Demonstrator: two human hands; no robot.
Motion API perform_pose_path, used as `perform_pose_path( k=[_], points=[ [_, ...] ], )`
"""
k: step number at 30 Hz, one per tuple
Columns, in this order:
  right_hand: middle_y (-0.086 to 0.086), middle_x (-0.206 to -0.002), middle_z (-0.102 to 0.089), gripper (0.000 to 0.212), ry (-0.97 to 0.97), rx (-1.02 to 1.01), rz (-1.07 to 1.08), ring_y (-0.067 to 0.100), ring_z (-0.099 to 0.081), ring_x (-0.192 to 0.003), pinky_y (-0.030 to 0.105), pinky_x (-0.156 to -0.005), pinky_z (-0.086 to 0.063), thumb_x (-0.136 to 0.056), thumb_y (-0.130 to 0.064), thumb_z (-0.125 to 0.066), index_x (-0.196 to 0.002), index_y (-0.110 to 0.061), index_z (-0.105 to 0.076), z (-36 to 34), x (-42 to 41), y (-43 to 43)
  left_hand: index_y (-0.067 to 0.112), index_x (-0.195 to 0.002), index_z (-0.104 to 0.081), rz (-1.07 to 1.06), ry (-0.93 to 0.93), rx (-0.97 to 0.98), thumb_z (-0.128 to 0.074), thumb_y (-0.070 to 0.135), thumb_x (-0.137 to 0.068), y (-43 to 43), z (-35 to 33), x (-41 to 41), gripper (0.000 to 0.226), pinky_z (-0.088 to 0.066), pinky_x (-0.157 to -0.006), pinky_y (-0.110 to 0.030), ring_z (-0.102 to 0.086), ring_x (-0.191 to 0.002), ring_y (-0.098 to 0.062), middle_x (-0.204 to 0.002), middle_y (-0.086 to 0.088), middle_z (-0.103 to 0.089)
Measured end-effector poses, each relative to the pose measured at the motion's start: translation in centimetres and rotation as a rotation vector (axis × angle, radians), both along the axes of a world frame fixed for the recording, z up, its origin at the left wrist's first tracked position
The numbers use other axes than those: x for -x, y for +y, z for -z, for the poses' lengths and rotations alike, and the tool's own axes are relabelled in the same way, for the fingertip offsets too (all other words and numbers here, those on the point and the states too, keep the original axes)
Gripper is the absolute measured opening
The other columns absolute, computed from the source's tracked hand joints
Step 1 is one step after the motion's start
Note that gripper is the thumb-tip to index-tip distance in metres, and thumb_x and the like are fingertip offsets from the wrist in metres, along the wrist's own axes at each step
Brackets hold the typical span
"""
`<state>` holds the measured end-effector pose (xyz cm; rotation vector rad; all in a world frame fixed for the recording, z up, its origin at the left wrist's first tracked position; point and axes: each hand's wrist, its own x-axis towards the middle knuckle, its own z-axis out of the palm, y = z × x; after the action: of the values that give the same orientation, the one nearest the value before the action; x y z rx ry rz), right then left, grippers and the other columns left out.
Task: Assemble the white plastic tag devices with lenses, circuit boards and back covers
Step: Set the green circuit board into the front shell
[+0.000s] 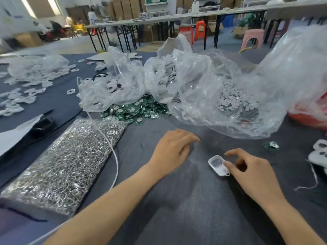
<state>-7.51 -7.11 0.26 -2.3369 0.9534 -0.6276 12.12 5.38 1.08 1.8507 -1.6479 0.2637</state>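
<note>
Head view: rests the left hand (172,149) flat and loose on the grey surface (177,200), holding nothing. Pinches a white tag shell (216,164) (hollow side up) at its near end with the right hand (253,174), down by the surface, nearer than the green circuit boards (141,110).

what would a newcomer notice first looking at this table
Probably the crumpled clear plastic bags heaped across the middle of the grey cloth, with a pile of green circuit boards spilling out beneath them. Next, the glittering bag of metal rings lying at the left. Near the front, the right hand holds a small white case while the left hand rests flat on the cloth.
</note>
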Motion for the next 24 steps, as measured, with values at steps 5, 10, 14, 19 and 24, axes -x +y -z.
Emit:
perform_pose_path(
  k=[5,10,14,19,24],
  points=[
    [-0.003,-0.056,-0.057,0.012,-0.017,-0.039,0.002,0.008,-0.057,-0.058,0.032,-0.056,-0.045,-0.081,-0.031,-0.072,-0.090,-0.036,-0.066,-0.2,-0.1,-0.1,0.007,-0.129,-0.056,-0.615,0.089,-0.338,-0.048,0.011,-0.095,0.9,-0.6,-12.4,0.035,-0.039,-0.099,-0.041,-0.049,-0.117,-0.035,-0.125,-0.017,-0.053],
    [-0.007,-0.058,-0.059,0.011,-0.037,-0.090,0.006,0.005,-0.057,-0.059,0.024,-0.055,-0.043,-0.080,-0.031,-0.072,-0.083,-0.038,-0.065,-0.1,0.0,-0.3,0.004,-0.111,-0.061,-0.656,0.027,-0.434,-0.050,0.007,-0.091,0.8,-0.4,-13.2,0.023,-0.045,-0.084,-0.045,-0.055,-0.101,-0.040,-0.108,-0.022,-0.057],
    [-0.011,-0.060,-0.062,0.011,-0.073,-0.127,0.023,0.004,-0.059,-0.062,0.022,-0.058,-0.044,-0.082,-0.025,-0.071,-0.080,-0.035,-0.067,0.0,0.0,-0.5,0.008,-0.116,-0.063,-0.480,0.154,-0.348,-0.062,0.003,-0.079,-0.6,-2.4,-9.8,0.037,-0.049,-0.081,-0.034,-0.063,-0.089,-0.027,-0.094,-0.012,-0.068],
    [-0.008,-0.059,-0.066,0.012,-0.375,-0.336,0.015,0.005,-0.057,-0.050,0.013,-0.052,-0.044,-0.086,-0.015,-0.067,-0.077,-0.023,-0.070,-0.4,-0.1,-0.4,0.023,-0.096,-0.070,-0.238,0.605,-0.099,-0.058,0.004,-0.080,-2.5,-3.8,-1.3,0.027,-0.050,-0.066,-0.019,-0.060,-0.060,-0.006,-0.068,-0.003,-0.068],
    [-0.001,-0.058,-0.065,0.010,-0.444,-0.514,-0.037,0.008,-0.053,-0.046,0.021,-0.045,-0.043,-0.087,-0.013,-0.067,-0.080,-0.019,-0.070,-1.1,-0.1,-0.2,0.032,-0.085,-0.068,-0.195,0.669,0.029,-0.057,0.003,-0.080,-4.3,-1.6,4.5,0.031,-0.047,-0.067,-0.024,-0.057,-0.065,-0.012,-0.074,-0.002,-0.068]
  ],
)
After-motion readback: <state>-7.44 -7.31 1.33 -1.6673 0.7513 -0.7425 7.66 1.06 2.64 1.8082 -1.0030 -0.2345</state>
